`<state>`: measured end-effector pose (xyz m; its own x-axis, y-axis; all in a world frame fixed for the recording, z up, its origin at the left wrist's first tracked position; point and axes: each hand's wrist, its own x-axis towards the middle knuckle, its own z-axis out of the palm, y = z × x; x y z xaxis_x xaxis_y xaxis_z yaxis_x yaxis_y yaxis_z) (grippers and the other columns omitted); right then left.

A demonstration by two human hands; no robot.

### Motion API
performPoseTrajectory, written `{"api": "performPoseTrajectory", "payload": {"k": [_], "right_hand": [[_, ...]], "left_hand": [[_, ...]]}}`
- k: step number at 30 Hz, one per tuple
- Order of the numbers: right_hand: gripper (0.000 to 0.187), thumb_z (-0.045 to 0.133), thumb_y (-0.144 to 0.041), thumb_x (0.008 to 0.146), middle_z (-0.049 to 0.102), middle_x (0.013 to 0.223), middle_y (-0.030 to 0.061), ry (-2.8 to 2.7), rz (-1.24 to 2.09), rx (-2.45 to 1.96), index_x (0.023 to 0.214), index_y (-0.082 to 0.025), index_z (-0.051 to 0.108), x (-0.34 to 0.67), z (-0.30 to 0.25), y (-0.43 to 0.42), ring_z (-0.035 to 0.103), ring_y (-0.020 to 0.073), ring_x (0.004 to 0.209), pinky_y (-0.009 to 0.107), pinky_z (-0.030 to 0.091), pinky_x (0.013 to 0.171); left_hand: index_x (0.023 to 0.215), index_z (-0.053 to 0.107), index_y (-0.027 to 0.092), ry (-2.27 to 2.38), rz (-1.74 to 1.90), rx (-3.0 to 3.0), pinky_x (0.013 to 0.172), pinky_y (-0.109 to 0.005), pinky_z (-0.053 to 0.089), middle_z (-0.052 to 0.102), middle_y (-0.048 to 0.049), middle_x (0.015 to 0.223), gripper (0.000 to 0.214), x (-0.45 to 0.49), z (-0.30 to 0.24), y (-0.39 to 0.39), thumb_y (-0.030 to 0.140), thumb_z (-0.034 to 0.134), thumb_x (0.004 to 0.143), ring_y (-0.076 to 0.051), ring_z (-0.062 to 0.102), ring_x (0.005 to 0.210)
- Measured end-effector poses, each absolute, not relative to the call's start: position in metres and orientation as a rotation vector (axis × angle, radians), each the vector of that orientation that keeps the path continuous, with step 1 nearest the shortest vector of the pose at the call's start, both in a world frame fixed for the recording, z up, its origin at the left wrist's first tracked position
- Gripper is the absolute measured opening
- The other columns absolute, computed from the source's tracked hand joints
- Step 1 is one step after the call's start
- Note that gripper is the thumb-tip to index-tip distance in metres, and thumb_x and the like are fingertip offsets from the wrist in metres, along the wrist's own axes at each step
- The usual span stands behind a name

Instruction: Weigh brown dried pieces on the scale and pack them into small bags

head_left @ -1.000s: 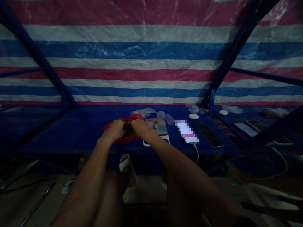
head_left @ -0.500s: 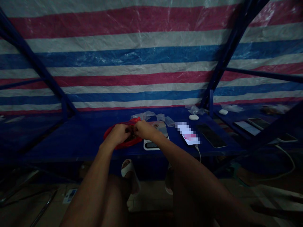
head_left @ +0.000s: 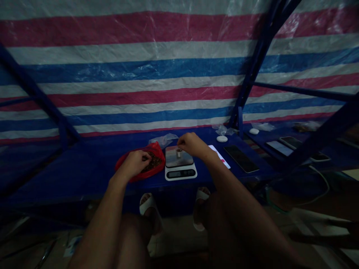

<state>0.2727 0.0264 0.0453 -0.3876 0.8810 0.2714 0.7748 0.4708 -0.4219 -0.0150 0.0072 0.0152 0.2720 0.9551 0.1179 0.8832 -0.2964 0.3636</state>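
Observation:
A red plastic bag (head_left: 158,171) lies open on the blue table, with small brown dried pieces (head_left: 155,161) in it. My left hand (head_left: 136,162) rests at the pieces, its fingers curled together; what they hold, if anything, is too small to name. To the right of the bag stands a white kitchen scale (head_left: 181,174) with a dark display. A small light cup (head_left: 178,153) sits on its plate, with brown bits at its top. Just above the cup, my right hand (head_left: 194,145) has its fingers pinched; their contents cannot be made out.
Clear plastic bags (head_left: 165,139) lie behind the scale. Right of it are a lit phone (head_left: 221,157), a dark phone (head_left: 241,158) and a white oval case (head_left: 222,139). Blue metal frame bars (head_left: 254,71) rise at both sides before a striped sheet (head_left: 146,71).
My right hand has moved from the red bag to above the cup on the scale. My left hand stays at the bag. The scale and cup are now less covered.

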Motion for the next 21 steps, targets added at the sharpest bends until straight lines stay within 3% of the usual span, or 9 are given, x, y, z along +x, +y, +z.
{"api": "performPoseTrajectory", "payload": {"k": [9,15,21], "right_hand": [[0.019,0.069,-0.013,0.091,0.083,0.107,0.0125,-2.397,0.33,-1.398,0.1,-0.018,0.086,0.274,0.042,0.032,0.074,0.0239,0.102,0.027,0.05,0.089],[0.018,0.07,-0.014,0.091,0.083,0.104,0.0125,-2.398,0.374,-1.355,0.099,-0.017,0.086,0.272,0.039,0.035,0.074,0.022,0.094,0.027,0.048,0.084],[0.02,0.066,-0.019,0.096,0.082,0.094,0.0129,-2.308,0.385,-1.269,0.09,-0.015,0.085,0.278,0.04,0.035,0.072,0.0202,0.085,0.027,0.046,0.078]], "left_hand": [[0.09,0.082,0.021,1.627,0.482,2.264,0.083,-0.028,0.056,0.083,-0.007,0.102,0.025,-0.003,0.017,0.009,0.026,0.059,0.081,-0.023,0.078,0.091],[0.095,0.082,0.02,1.565,0.665,2.281,0.084,-0.031,0.055,0.082,-0.0073,0.102,0.029,0.016,0.026,0.006,0.037,0.06,0.087,-0.024,0.076,0.092],[0.095,0.082,0.02,1.435,0.794,2.296,0.089,-0.033,0.055,0.082,-0.0062,0.102,0.024,0.049,0.037,0.014,0.033,0.063,0.089,-0.025,0.074,0.097]]}}
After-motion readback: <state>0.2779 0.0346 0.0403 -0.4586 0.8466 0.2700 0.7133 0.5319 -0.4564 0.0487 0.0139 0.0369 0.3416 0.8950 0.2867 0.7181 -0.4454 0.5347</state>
